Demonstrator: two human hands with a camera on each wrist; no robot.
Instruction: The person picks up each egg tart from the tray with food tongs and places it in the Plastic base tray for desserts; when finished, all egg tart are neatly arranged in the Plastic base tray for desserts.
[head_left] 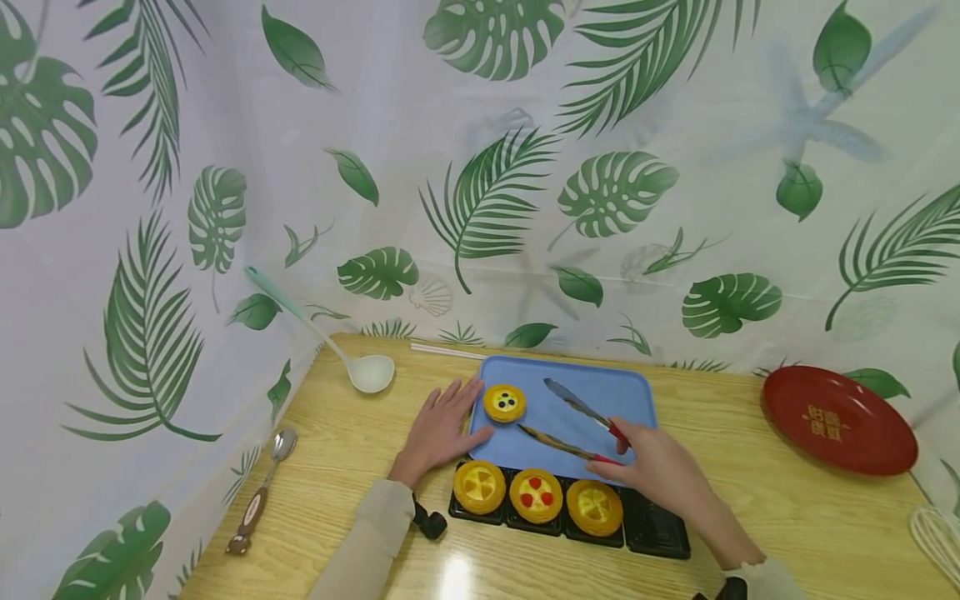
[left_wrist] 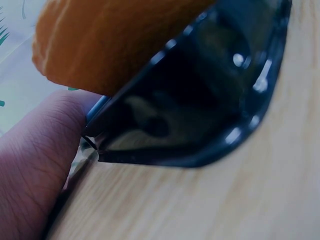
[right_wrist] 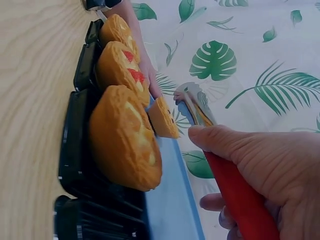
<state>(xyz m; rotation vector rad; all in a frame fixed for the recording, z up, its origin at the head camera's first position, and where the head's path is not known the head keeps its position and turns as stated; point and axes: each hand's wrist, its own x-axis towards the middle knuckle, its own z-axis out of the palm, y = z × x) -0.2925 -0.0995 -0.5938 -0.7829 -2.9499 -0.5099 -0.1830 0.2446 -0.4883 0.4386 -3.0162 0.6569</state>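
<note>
My left hand rests with spread fingers at the left edge of a blue tray. On that tray, close to the fingertips, lies an egg tart dotted with dark berries. My right hand grips metal tongs by their red handles. The tongs' arms are spread apart over the tray, their tips to the right of the berry tart. In front, a black compartment tray holds two yellow-topped tarts and, between them, one with red pieces.
A ladle leans at the back left, its pale green handle against the patterned curtain. Nearer on the left lies a spoon with a brown handle. White chopsticks lie behind the tray. At right are a red oval plate and a white coil.
</note>
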